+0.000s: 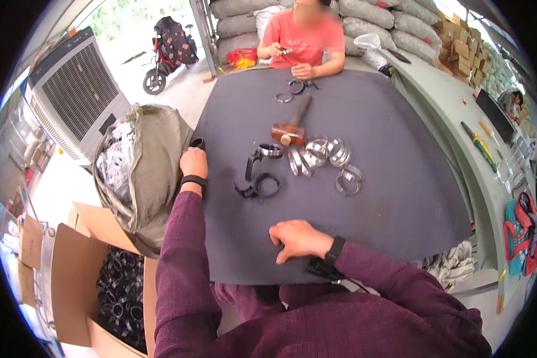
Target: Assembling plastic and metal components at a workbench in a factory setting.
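My left hand is closed at the table's left edge, beside the open sack. A small black ring-shaped part shows at its fingertips, mostly hidden. Over the near part of the dark table, my right hand is loosely curled, thumb apart from the fingers and nothing visible in it. Between my hands and the hammer lie two black ring clamps with tails, one nearer and one farther. To their right is a pile of shiny metal rings, with a few more rings nearer me.
A hammer lies mid-table. Across from me, a person in a red shirt handles a small part near some rings. At left stand an open sack and a carton of black rings. A side bench holds tools.
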`<state>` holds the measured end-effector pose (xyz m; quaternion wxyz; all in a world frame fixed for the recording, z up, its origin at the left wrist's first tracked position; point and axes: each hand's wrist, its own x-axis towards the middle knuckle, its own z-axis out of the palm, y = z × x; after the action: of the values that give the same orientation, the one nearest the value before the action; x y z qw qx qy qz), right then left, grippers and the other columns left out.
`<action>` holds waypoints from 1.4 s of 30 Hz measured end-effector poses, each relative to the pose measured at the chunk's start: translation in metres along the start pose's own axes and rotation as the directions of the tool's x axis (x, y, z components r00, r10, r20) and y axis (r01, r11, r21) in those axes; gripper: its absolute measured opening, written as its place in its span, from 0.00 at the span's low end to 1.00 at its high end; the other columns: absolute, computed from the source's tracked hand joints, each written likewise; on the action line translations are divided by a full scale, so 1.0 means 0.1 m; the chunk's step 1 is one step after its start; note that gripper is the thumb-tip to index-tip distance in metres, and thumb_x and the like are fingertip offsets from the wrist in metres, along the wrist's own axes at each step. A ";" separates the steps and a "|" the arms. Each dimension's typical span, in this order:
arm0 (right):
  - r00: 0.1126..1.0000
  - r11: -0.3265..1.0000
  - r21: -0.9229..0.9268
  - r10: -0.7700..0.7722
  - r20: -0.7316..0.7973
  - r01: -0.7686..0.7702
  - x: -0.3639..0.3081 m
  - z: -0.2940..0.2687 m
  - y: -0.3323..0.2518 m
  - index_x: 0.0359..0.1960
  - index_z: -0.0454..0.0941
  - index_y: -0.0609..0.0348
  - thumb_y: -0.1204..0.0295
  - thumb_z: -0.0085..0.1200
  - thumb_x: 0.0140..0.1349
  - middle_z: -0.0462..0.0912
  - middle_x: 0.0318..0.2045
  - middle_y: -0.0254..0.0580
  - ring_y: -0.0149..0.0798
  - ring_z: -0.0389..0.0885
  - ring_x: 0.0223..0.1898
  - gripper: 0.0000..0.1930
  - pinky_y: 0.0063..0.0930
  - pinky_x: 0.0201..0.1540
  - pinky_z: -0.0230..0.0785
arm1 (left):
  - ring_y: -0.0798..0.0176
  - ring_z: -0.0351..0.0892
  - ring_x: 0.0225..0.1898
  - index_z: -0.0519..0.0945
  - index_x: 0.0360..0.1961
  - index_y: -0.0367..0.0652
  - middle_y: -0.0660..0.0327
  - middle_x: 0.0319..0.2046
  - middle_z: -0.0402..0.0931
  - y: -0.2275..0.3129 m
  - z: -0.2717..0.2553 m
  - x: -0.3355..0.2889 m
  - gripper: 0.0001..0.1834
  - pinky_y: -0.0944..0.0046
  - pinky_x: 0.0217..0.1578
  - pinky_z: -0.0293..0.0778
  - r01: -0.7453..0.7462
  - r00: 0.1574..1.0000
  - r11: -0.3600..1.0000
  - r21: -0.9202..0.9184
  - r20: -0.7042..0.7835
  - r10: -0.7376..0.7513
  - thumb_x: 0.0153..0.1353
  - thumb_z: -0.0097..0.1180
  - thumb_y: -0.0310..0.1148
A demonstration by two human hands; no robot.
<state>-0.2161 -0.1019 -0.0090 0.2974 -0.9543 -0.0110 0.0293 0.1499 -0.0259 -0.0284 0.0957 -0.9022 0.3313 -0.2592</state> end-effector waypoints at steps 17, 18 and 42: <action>0.833 0.695 -0.633 -0.088 -0.546 -0.342 0.48 -0.64 0.69 0.35 0.76 0.63 0.76 0.52 0.53 0.80 0.25 0.46 0.45 0.84 0.28 0.08 0.40 0.27 0.76 | 0.59 0.81 0.28 0.83 0.36 0.38 0.53 0.25 0.81 -0.22 -1.65 -2.26 0.13 0.60 0.32 0.76 0.414 0.909 0.410 -0.813 0.345 -0.234 0.48 0.62 0.31; 0.842 0.661 -0.679 -0.130 -0.523 -0.319 0.50 -0.67 0.74 0.31 0.77 0.62 0.76 0.53 0.52 0.81 0.26 0.46 0.44 0.84 0.28 0.06 0.39 0.27 0.76 | 0.68 0.77 0.25 0.82 0.36 0.34 0.59 0.22 0.80 -0.16 -1.69 -2.37 0.12 0.67 0.28 0.73 0.543 0.838 0.115 -0.832 0.526 -0.146 0.50 0.62 0.28; 0.904 0.678 0.643 0.425 0.050 -0.355 -0.64 -0.63 0.59 0.28 0.75 0.63 0.65 0.46 0.68 0.68 0.16 0.28 0.23 0.63 0.15 0.15 0.20 0.15 0.55 | 0.71 0.66 0.19 0.73 0.20 0.35 0.62 0.14 0.70 0.53 -1.92 -3.38 0.19 0.67 0.22 0.63 0.437 0.877 -0.035 -0.899 0.434 -0.206 0.63 0.56 0.38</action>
<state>-0.2758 -0.1892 0.0124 0.5903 -0.7756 0.2189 0.0443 -0.1998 0.1528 -0.0204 -0.5804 -0.7863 0.1861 0.1010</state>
